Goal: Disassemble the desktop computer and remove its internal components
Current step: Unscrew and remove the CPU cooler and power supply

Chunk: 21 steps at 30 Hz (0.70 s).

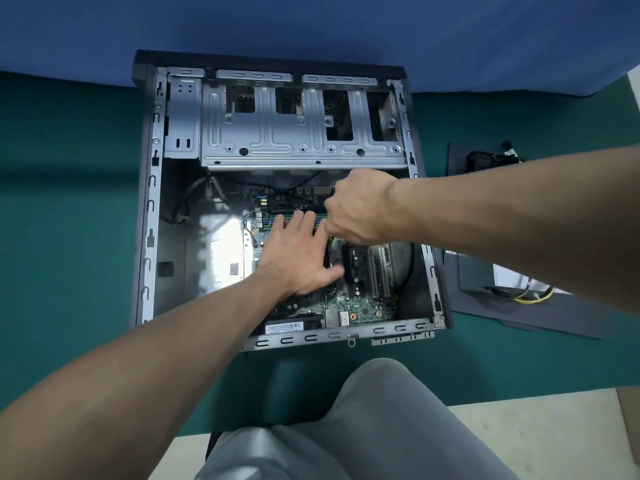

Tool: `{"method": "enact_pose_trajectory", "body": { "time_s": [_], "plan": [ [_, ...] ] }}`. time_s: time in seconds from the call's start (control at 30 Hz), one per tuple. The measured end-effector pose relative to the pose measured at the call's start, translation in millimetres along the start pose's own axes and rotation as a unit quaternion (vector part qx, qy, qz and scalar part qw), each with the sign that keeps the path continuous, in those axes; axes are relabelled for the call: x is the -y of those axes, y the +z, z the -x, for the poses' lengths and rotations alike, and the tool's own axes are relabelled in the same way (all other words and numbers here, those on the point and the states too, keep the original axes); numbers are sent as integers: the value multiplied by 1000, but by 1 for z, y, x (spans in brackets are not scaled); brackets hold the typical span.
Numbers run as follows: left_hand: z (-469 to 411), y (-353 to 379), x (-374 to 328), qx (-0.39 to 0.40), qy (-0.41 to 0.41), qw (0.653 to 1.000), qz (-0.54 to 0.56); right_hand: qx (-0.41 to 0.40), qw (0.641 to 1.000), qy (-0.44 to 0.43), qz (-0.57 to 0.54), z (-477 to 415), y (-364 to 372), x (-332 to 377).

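Left grip (298, 254) flat and open on motherboard (360, 306), right grip (360, 209) curled just above it (contents hidden), inside case (149, 216)

The motherboard (363, 306) lies in the case's (149, 202) near right part, the drive cage (298, 133) behind it, the side panel (502, 306) right of the case

My left hand (298, 254) spread flat on the motherboard (360, 306) inside the open computer case (149, 202), my right hand (360, 209) curled just above it, its grasp hidden, metal drive cage (294, 133) beyond, side panel (519, 313) and yellow cables (533, 296) on the green worktop (69, 202) to the right
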State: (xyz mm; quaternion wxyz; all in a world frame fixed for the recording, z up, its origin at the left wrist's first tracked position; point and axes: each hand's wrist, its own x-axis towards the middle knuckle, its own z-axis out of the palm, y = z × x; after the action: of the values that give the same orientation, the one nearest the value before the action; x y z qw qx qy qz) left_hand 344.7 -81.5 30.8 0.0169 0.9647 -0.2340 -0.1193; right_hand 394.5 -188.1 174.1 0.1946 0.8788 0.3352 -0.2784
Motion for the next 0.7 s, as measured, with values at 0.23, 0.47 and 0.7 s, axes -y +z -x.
{"method": "enact_pose_trajectory", "body": {
  "time_s": [0.23, 0.47, 0.7],
  "plan": [
    [2, 0, 0, -23, 1, 1000, -1, -108, 858, 284, -414, -9, 13, 2],
    [2, 2, 1, -29, 3, 1000, -5, 107, 793, 221, -558, -7, 7, -17],
    [0, 2, 1, -13, 4, 1000, -1, -14, 985, -126, 118, 7, 4, -10]
  ]
}}
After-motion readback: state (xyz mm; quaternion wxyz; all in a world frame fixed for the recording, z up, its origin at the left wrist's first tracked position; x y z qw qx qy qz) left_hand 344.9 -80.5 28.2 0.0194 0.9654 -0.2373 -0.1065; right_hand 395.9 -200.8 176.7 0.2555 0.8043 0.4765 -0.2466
